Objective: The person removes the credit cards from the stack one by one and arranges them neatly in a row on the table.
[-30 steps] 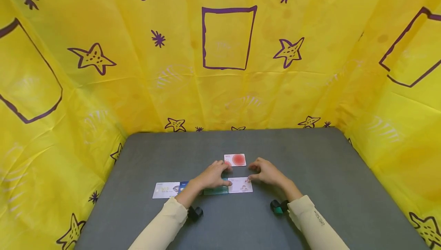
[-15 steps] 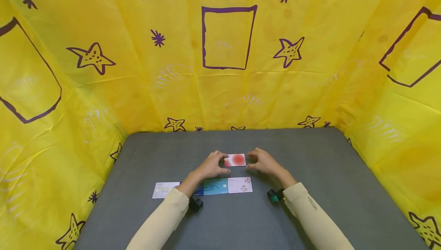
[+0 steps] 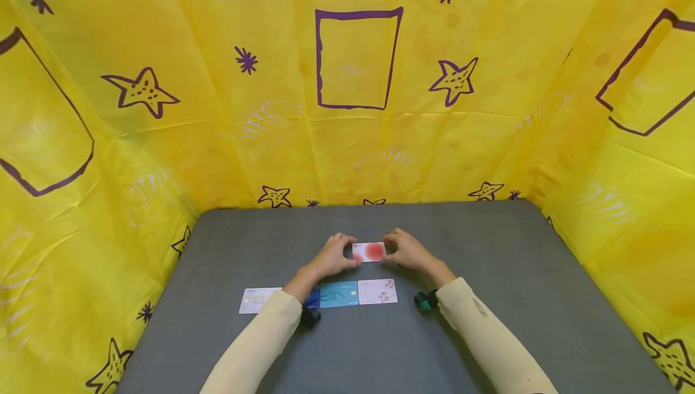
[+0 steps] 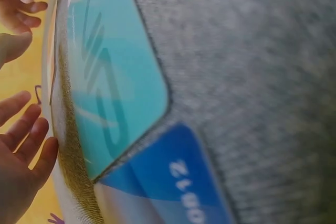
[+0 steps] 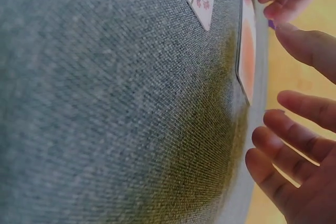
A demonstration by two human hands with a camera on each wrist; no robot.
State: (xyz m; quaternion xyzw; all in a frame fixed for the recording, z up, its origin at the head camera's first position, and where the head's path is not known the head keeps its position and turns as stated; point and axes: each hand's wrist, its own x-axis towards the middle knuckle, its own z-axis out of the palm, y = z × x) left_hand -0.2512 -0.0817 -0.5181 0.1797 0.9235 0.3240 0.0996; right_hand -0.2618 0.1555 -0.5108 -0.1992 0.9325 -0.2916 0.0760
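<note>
A white card with red circles (image 3: 369, 252) lies on the grey table between both hands. My left hand (image 3: 332, 257) is at its left end, thumb and fingers spread apart. At the right end, my right hand (image 3: 409, 251) has its thumb and fingertips right at the card's edge. In the right wrist view, the red-circled card (image 5: 247, 56) lies flat, and the right fingers (image 5: 296, 150) are loosely bent. Nearer stands a row: a pink floral card (image 3: 377, 291), a teal VIP card (image 3: 339, 294), a blue card (image 3: 312, 298) partly under the left forearm, and a white VIP card (image 3: 257, 301).
The grey table (image 3: 461, 237) is enclosed at the back and sides by yellow cloth walls (image 3: 358, 140) with purple drawings. Dark wrist cameras (image 3: 425, 300) are strapped under both wrists, below cream sleeves.
Both hands have moved away from the row toward the red-circled card and closed in on its two ends. The teal card has come into view from under the left hand.
</note>
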